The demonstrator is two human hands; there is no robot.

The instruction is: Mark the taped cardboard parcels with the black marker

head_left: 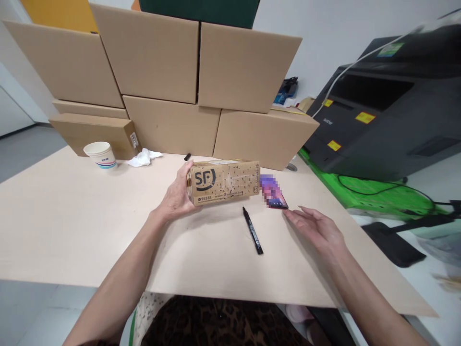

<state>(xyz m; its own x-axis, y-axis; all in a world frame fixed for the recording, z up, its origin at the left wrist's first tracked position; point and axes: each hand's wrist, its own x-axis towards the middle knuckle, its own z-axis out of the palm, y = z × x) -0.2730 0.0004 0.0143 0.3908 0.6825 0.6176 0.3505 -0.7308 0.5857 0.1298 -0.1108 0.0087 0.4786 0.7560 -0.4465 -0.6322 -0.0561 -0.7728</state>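
Brown cardboard fills my left fingers, which grasp one printed box by its left end, seemingly lifted off the desk; holding it is, I judge, the step in hand. My right fingers are spread, holding nothing, just beside one phone; steadying the box's free end would call for them. I count one marker, one paper cup, one crumpled tissue.

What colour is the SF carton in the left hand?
The SF carton: brown, black print; head view.
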